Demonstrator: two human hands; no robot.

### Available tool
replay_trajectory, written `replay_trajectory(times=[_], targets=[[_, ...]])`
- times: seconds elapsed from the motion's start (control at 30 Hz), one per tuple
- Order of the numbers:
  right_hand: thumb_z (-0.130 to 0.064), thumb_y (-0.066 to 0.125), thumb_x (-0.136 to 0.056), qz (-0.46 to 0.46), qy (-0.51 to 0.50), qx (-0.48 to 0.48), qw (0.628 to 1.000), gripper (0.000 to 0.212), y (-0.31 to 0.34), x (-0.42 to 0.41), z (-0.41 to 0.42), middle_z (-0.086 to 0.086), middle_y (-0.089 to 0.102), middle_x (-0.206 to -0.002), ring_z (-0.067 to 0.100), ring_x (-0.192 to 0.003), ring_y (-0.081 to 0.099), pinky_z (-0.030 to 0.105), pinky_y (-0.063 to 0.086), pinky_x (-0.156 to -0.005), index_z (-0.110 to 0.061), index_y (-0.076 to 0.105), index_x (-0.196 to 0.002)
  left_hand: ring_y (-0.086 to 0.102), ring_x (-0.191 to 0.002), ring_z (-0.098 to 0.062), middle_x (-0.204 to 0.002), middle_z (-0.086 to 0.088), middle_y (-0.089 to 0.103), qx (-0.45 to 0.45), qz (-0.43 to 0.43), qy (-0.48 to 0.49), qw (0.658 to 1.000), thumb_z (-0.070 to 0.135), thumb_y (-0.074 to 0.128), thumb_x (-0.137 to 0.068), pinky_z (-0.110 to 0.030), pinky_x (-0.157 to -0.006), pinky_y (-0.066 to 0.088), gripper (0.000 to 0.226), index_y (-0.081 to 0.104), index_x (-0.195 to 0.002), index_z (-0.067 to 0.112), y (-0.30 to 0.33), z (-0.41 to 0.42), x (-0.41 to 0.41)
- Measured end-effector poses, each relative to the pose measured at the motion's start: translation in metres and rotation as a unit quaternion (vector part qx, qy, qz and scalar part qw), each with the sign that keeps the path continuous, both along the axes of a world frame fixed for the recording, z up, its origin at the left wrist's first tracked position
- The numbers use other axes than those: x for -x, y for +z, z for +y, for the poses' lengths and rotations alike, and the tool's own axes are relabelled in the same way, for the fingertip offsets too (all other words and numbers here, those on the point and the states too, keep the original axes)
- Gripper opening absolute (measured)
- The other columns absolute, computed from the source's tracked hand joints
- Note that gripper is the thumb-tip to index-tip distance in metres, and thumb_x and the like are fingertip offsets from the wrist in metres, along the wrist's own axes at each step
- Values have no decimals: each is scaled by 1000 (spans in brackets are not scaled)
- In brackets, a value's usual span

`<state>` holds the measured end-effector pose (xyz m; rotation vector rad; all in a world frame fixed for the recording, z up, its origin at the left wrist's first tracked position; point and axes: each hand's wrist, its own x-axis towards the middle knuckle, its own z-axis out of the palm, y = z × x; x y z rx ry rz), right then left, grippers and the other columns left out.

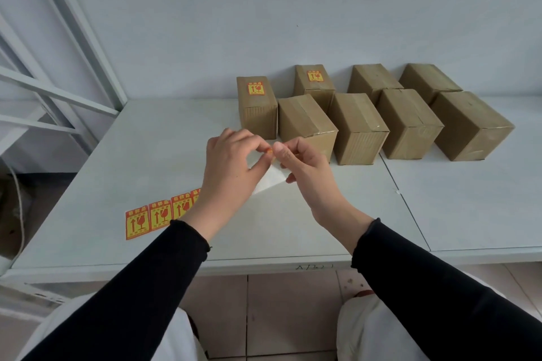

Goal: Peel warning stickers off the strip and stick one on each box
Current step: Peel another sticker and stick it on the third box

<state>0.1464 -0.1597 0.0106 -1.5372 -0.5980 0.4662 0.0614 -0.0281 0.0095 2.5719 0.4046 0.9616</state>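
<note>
Several brown cardboard boxes stand in two rows at the back of the white table [152, 155]. Two of them, the leftmost front box [257, 105] and the box behind it [313, 79], carry an orange-yellow warning sticker on top. The sticker strip [159, 215] lies on the table at the left and rises under my left hand [231, 167], ending in bare white backing [271, 180]. My left hand and my right hand [302, 164] meet above the table, their fingertips pinching the strip's raised end, where a bit of orange sticker [269, 150] shows between them.
A white metal frame [67, 38] stands at the left beside the table. A seam [407, 199] divides this table from a second one on the right. The plain box [306, 123] sits just behind my hands. Tiled floor lies below the table edge.
</note>
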Motion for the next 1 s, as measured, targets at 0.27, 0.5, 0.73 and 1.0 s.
replay_trajectory(times=[0.27,0.5,0.73,1.0], targets=[[-25,73,-90,-282,-50,74,955,8,17,-38,-22,-13,61,-94,8,-82,56,15,42,-65,-30,67,-90,61,-94,-16,-87,12,68,253,-20,-34,967,29,70,-89,-32,-81,48,6,71,-83,28,13,-15,-11],[-21,69,-91,-351,-101,65,929,8,50,-79,-51,-10,59,-84,9,-77,54,19,41,-63,-17,70,-84,66,-84,-5,-89,6,76,343,-20,-102,934,23,71,-90,-13,-72,46,7,78,-91,19,50,-47,-51],[-22,69,-92,-365,-132,75,918,12,86,-165,-72,-7,61,-84,4,-74,53,15,40,-62,-19,66,-80,71,-84,-1,-92,4,78,418,-1,-137,898,19,74,-88,-5,-67,46,17,75,-105,16,86,-68,-140],[-20,67,-94,-345,-149,89,922,10,111,-265,-65,-6,66,-86,1,-71,51,14,34,-60,-20,65,-83,67,-84,-3,-92,6,76,373,57,-91,921,32,72,-89,-20,-70,45,19,72,-98,15,101,-67,-243]])
